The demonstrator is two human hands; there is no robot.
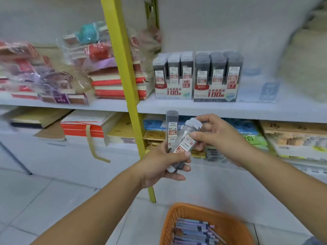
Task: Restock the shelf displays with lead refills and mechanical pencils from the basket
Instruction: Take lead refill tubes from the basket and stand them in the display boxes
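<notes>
Left hand (164, 165): we see it gripping upright grey plastic lead-refill tubes (172, 128).
Right hand (217, 137): pinches one tilted clear plastic tube (184, 140).
Grey 0.7 display box (217, 76): on white shelf (230, 110) above, nearer right hand.

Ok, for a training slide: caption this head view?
The left hand and right hand hold lead refill cases below the shelf displays, above the basket.

We see bare shelf board (251, 104) right of the 0.7 display box (218, 89), a clear blue-labelled holder (269, 91) in it and a blurred pale bulk (304, 64) closing it off. 0.5 display box (172, 91) just beside on the left, then yellow post (123, 68) and stacked notebooks (118, 89). Open air above both boxes. Left hand (164, 165) and right hand (217, 135), gripping lead refill tubes (172, 131), hang clear of the shelf edge.
</notes>
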